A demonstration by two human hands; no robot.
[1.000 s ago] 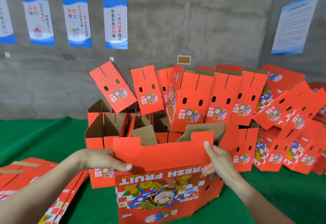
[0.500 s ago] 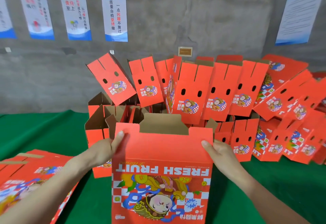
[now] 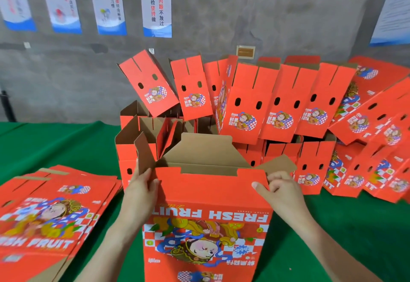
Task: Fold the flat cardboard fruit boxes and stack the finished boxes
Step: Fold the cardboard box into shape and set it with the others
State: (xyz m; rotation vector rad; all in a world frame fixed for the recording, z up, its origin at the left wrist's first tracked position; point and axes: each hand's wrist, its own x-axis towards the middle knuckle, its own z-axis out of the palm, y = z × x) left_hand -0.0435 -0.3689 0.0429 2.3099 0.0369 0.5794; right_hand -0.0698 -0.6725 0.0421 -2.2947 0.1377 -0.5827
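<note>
A red cardboard fruit box (image 3: 206, 195) printed "FRESH FRUIT" upside down stands in front of me, opened into a tube with its brown inner flaps up. My left hand (image 3: 142, 188) grips the box's upper left corner by the left side flap. My right hand (image 3: 277, 190) pinches the upper right corner, thumb on the red front panel, beside the right side flap (image 3: 279, 164). A stack of flat boxes (image 3: 51, 213) lies at the left. Folded boxes (image 3: 250, 102) are piled behind.
A green cloth (image 3: 346, 226) covers the table. More folded red boxes (image 3: 368, 153) lean in a heap at the right. Open-topped boxes (image 3: 142, 130) stand just behind the one I hold. A concrete wall with posters (image 3: 156, 4) is at the back.
The box has turned square to me and opened up. Both hands shifted from its top edge to its upper corners, and the side flaps now stand out.
</note>
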